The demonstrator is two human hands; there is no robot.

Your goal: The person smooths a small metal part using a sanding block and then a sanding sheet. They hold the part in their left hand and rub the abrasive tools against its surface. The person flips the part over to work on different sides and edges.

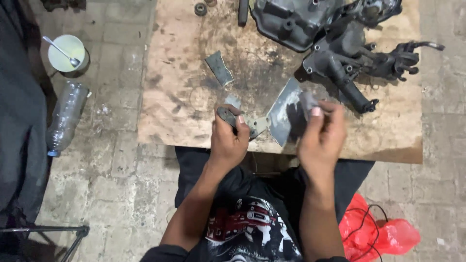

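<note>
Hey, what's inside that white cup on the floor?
A metal spoon rests inside the white cup, its handle leaning out over the rim. The inside looks pale; any liquid or residue under the spoon cannot be made out.

A stained board [184,73] lies flat on the paved floor [116,170]. Beyond its middle sit dark engine parts [335,43], far right; a grey scrap [219,68] left of them; a small ring [200,8] at the far edge.
</note>
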